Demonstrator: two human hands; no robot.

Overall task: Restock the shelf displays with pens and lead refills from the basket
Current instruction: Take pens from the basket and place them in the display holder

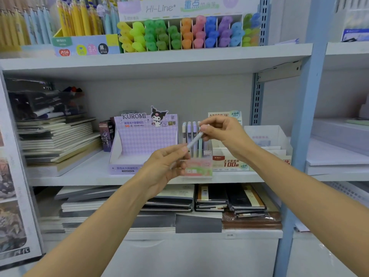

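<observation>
Item: 1 pastel pen (194, 140), held slantwise just in front of the pen display (199, 169). Left hand (165, 166) pinches its lower end and right hand (223, 134) pinches its upper end. Advice: release 1 hand, turn the pen upright, and lower it into a gap beside the display's standing pens (184, 134).

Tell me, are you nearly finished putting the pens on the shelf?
Not yet. Done: a few pastel pens stand upright in the small pink-and-green display box. In hand: the left hand and right hand pinch one pale lilac pen between them, in front of that box. Left: the purple Kuromi cardboard display box looks empty, and the basket is out of view, so the remaining stock cannot be counted.
</observation>
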